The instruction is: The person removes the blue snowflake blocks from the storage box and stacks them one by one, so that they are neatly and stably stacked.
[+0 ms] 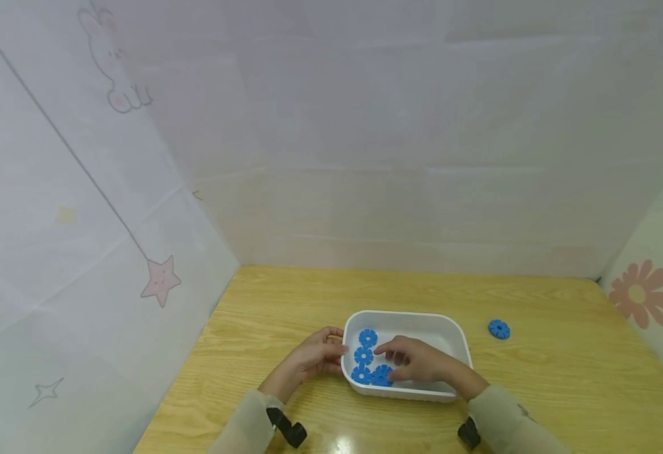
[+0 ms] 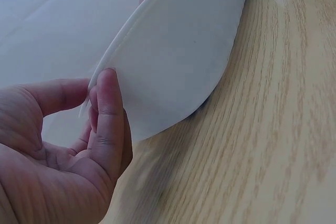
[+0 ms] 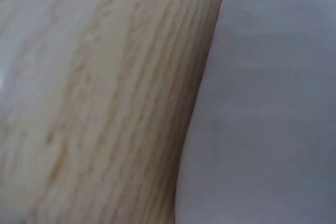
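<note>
A white plastic tray [image 1: 422, 323] stands on the table. My left hand [image 1: 316, 356] pinches its left rim, the thumb on the inner side and the fingers outside, as the left wrist view shows. Several blue snowflake-shaped discs [image 1: 368, 338] with notched edges lie along the tray's left side, some apparently overlapping in the near corner. My right hand [image 1: 419, 361] reaches over the tray, its index finger pointing left beside the discs and its thumb by the near-corner disc [image 1: 381, 376]. Whether the thumb touches that disc cannot be told. The right wrist view shows no fingers.
One more blue disc [image 1: 499, 328] lies on the wooden table [image 1: 286, 296], right of the tray. Pale printed sheets [image 1: 365, 157] rise behind the table and at both sides. Black wrist straps [image 1: 293, 432] show on both sleeves.
</note>
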The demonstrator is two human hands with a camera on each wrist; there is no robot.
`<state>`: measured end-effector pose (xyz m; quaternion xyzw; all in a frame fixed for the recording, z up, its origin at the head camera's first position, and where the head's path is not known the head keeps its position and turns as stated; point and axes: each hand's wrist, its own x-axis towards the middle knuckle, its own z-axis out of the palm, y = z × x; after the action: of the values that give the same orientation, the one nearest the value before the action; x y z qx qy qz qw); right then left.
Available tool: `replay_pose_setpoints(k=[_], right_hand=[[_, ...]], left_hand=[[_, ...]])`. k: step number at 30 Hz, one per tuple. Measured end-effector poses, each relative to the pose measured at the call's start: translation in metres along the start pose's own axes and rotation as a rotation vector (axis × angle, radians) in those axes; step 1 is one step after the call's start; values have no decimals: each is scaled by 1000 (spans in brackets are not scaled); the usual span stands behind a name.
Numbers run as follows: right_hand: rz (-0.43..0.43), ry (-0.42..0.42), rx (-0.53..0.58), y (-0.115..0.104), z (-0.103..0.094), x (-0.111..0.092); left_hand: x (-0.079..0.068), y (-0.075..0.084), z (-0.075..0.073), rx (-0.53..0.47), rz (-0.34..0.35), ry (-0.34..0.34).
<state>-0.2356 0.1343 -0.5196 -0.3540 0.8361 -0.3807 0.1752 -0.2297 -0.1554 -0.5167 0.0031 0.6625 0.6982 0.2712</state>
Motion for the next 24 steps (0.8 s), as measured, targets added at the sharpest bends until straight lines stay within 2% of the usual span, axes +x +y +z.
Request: replay_pose_setpoints(k=[4,10,16,24], right_hand=[[-24,-25,-45,2,2,0],[-15,-64,-96,2,4,2],[11,-67,-146,2,5,4],[17,-69,-154,3,6,6]], left_hand=[[-2,1,0,-2,-5,-7],[-2,1,-1,-6,-12,-10],[0,1,-1,-5,-13,-9],[-1,2,0,4,-10,-8]])
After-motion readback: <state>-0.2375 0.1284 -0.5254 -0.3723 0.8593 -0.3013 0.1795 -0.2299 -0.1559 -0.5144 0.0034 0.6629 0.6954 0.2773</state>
